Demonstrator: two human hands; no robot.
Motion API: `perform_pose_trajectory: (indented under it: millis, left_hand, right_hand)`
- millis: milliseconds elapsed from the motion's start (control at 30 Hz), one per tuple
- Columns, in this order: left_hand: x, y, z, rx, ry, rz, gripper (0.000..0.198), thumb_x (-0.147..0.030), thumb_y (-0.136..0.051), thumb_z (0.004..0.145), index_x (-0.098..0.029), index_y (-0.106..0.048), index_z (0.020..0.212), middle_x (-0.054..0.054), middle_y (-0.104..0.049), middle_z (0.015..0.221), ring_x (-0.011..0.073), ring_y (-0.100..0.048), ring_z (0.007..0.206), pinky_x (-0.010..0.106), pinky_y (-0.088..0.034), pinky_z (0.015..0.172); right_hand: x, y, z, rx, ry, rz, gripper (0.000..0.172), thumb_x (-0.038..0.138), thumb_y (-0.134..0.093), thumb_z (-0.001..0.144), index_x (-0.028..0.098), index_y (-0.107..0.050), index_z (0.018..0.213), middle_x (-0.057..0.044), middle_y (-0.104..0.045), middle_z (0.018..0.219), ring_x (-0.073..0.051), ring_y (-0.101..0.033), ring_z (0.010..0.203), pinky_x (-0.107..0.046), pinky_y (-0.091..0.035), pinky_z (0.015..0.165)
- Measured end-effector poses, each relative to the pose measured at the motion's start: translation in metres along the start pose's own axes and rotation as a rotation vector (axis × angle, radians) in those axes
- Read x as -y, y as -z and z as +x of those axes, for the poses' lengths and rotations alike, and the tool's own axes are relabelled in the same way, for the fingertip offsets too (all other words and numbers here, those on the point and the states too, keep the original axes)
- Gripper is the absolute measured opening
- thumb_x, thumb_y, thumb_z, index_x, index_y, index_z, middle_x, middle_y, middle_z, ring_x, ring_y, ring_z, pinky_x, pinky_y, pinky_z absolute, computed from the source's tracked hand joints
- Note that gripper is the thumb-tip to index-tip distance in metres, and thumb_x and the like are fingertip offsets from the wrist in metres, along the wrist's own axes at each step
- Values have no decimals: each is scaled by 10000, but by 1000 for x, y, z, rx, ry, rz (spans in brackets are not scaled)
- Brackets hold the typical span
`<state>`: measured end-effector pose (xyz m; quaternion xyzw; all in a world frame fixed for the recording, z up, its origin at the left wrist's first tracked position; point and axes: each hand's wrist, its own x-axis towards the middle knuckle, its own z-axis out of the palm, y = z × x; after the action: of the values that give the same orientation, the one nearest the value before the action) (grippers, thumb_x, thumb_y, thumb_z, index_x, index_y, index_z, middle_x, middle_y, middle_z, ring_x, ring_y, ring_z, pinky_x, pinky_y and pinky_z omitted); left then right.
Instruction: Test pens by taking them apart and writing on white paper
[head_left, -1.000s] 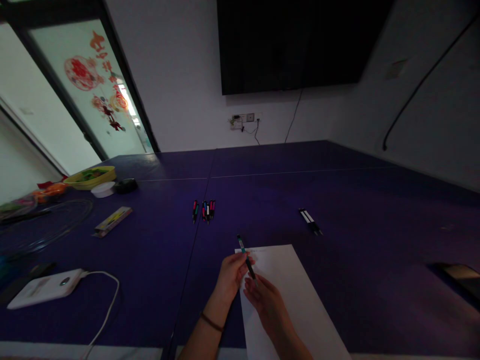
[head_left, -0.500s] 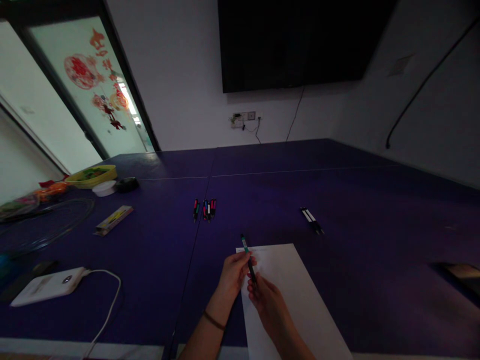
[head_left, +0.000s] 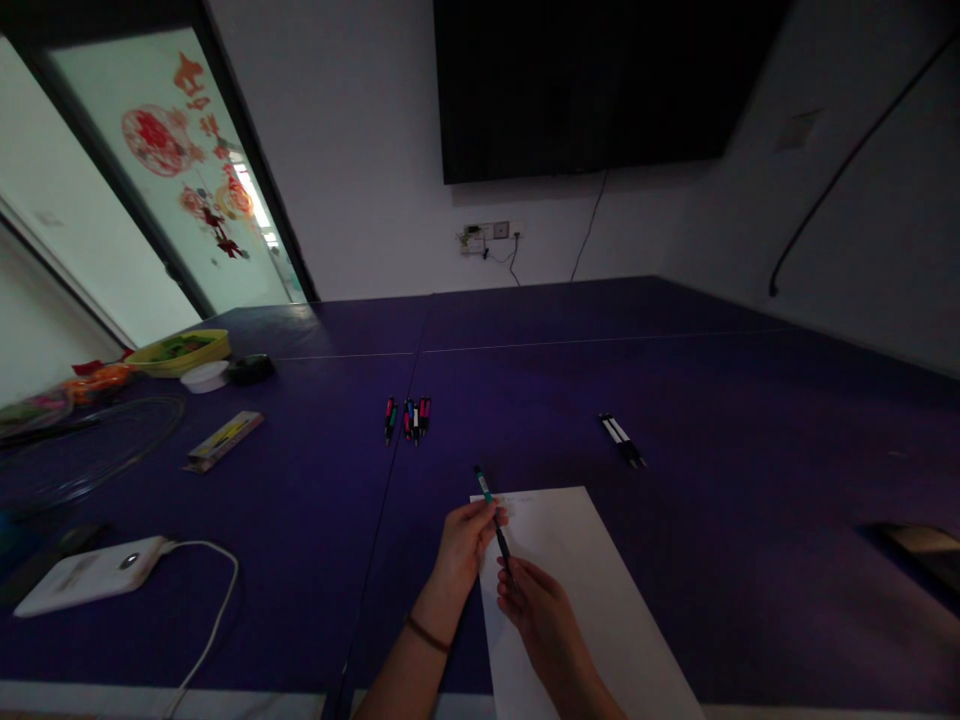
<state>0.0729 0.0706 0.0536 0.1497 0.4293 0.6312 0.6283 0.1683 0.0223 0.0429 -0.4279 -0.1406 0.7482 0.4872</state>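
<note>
A dark pen (head_left: 501,541) with a teal section slants between my two hands, its far end pointing up and left. My left hand (head_left: 466,538) pinches it around the teal part. Lower down, the fingers of my right hand (head_left: 538,604) close on its near end, hiding the tip. Beneath the hands lies a white sheet of paper (head_left: 600,590) with faint marks along its top edge. Past the paper, several coloured pens (head_left: 417,418) sit in a small group at the left. To the right, two black-and-white pens (head_left: 621,440) lie side by side.
On the purple table (head_left: 720,560), a white power bank (head_left: 94,578) with a cable lies at the left. Farther back are a narrow box (head_left: 223,441), a black tape roll (head_left: 251,369) and a yellow basket (head_left: 214,350). A dark flat object (head_left: 919,555) lies at the right edge.
My right hand has slid slightly down toward the pen's near end. The pen's upper end has tipped a little left. Elsewhere, the view has only shifted slightly.
</note>
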Motion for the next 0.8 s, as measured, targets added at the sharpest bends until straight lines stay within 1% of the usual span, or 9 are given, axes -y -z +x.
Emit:
perform_pose_trajectory:
  millis: [67, 167, 267, 367, 533, 667, 800]
  left_hand:
    - [0, 0, 2, 0, -1, -24, 258, -213, -782, 470, -75, -651, 645, 58, -636, 642, 114, -599, 616, 218, -469, 702]
    - [-1, 1, 5, -11, -6, -56, 240, -199, -789, 454, -85, -641, 605, 49, -635, 631, 109, -600, 620, 210, -472, 708]
    - [-3, 1, 9, -30, -5, -65, 248, -192, -792, 445, -86, -645, 613, 54, -640, 634, 114, -603, 619, 209, -481, 684]
    - [-6, 2, 13, -49, -4, -65, 243, -181, -788, 453, -81, -650, 626, 51, -639, 622, 108, -601, 601, 203, -486, 673]
    - [-9, 3, 17, -73, -7, -79, 182, -141, -770, 486, -79, -642, 598, 46, -635, 605, 105, -604, 591, 197, -498, 669]
    - [-10, 5, 20, -108, 0, -100, 113, -86, -733, 541, -81, -635, 597, 52, -639, 619, 109, -613, 603, 194, -508, 662]
    - [-12, 8, 23, -143, 11, -117, 62, -47, -680, 605, -82, -630, 603, 57, -638, 613, 115, -620, 601, 213, -518, 675]
  right_hand:
    - [2, -1, -2, -2, -2, -7, 340, 355, -788, 451, 120, -651, 656, -8, -611, 552, -80, -547, 484, -182, -447, 480]
    - [5, -2, -6, -17, -33, -14, 375, 360, -806, 388, 121, -649, 630, 0, -599, 526, -77, -538, 470, -179, -441, 467]
    - [7, -1, -9, -19, -60, -14, 397, 363, -814, 350, 120, -650, 618, 3, -595, 515, -76, -537, 467, -175, -437, 461]
    - [7, 1, -11, -11, -65, -13, 385, 356, -812, 363, 120, -650, 620, 0, -599, 518, -75, -538, 467, -173, -436, 463]
    - [4, 8, -9, -13, -65, -29, 368, 350, -805, 395, 117, -648, 632, -8, -602, 524, -86, -542, 464, -193, -442, 467]
    - [3, 11, -8, -9, -87, -36, 372, 345, -807, 398, 115, -646, 643, -10, -608, 530, -85, -543, 462, -197, -445, 472]
    - [4, 11, -10, -10, -81, -48, 368, 345, -805, 409, 113, -640, 641, -12, -608, 530, -90, -548, 462, -206, -450, 475]
